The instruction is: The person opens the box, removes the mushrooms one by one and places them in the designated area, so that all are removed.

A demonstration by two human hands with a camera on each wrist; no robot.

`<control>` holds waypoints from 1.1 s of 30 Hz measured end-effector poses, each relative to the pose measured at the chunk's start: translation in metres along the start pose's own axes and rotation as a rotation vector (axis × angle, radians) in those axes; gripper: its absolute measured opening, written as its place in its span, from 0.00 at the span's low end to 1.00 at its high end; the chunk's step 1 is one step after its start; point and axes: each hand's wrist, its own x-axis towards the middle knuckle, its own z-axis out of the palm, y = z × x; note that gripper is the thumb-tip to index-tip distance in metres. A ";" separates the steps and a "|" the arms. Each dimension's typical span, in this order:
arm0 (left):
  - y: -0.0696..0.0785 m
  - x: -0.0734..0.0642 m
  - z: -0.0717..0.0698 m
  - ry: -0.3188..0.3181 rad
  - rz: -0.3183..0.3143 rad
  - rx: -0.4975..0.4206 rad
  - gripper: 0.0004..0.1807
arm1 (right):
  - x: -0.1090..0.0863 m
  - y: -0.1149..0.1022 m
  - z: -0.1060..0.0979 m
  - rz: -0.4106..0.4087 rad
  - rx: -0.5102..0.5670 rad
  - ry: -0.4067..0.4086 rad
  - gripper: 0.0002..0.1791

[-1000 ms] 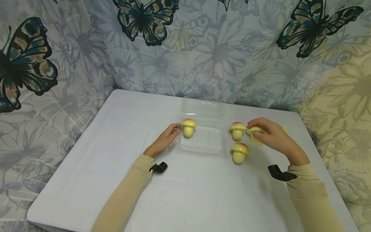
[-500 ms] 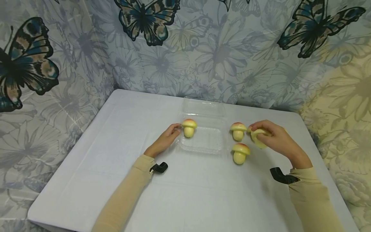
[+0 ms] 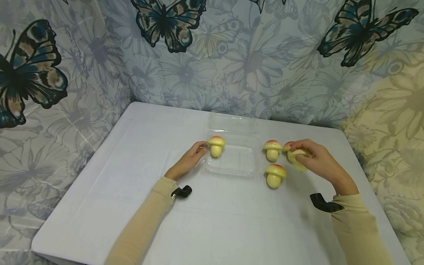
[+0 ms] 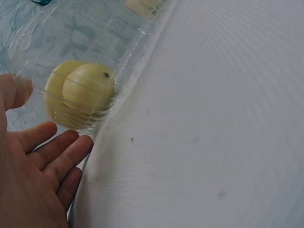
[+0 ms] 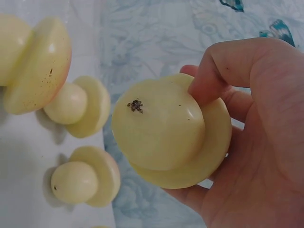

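My right hand (image 3: 316,160) holds a yellow toy mushroom (image 5: 156,126) by its cap, thumb on the near side and fingers behind. In the right wrist view its rounded stem end with a dark mark faces the camera. My left hand (image 3: 190,159) is at the left side of a clear plastic container (image 3: 241,171) with its lid up. In the left wrist view the fingers (image 4: 61,152) are nearly straight against the container's edge. One mushroom (image 3: 216,146) with a reddish cap top sits inside, at the left.
Two mushrooms, one farther back (image 3: 272,150) and one nearer (image 3: 275,176), stand on the white table (image 3: 212,224) right of the container. Part of another mushroom (image 3: 286,146) shows behind my right hand. A patterned wall (image 3: 232,66) borders the table's back.
My right hand has moved slightly right and toward me with its mushroom. More of the reddish cap behind it now shows. My left hand has stayed at the container.
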 end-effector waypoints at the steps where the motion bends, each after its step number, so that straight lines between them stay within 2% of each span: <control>1: 0.000 0.000 0.000 0.001 -0.002 0.000 0.30 | 0.000 0.000 0.000 0.005 -0.009 0.001 0.10; 8: -0.001 0.001 0.000 0.001 0.003 -0.004 0.29 | -0.002 0.006 -0.001 0.057 -0.056 0.007 0.12; 19: 0.000 0.001 0.000 0.002 -0.004 -0.002 0.30 | -0.005 0.012 0.003 0.062 0.002 -0.007 0.12; 33: 0.000 0.000 0.000 0.007 0.000 0.004 0.30 | -0.008 0.020 0.009 0.076 0.012 0.011 0.11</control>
